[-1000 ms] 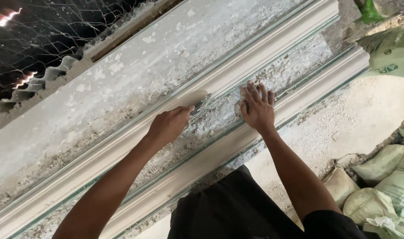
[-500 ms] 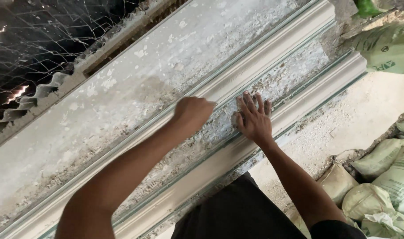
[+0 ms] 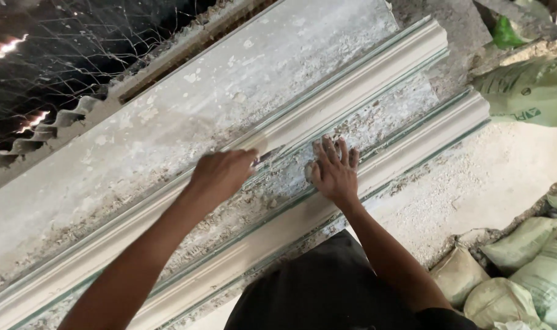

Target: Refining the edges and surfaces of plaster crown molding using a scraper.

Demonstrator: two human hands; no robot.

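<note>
My left hand point(image 3: 220, 174) is closed around a small scraper point(image 3: 264, 151) whose pale blade rests against the inner edge of the upper white plaster moulding point(image 3: 364, 85). My right hand point(image 3: 334, 171) lies flat with fingers spread on the crusty strip point(image 3: 388, 116) between that moulding and the lower white moulding point(image 3: 425, 143), a hand's width right of the blade. Both mouldings run diagonally from lower left to upper right.
A wide plaster-caked slab point(image 3: 187, 116) lies beyond the mouldings, with a corrugated sheet edge point(image 3: 40, 137) and netting at the far left. Greenish filled sacks sit at the upper right point(image 3: 529, 91) and lower right point(image 3: 523, 269). Pale powder covers the floor point(image 3: 474, 195).
My left hand slid right along the upper moulding toward my right hand, then drew back left, and the scraper blade shows again. My right hand stays pressed flat.
</note>
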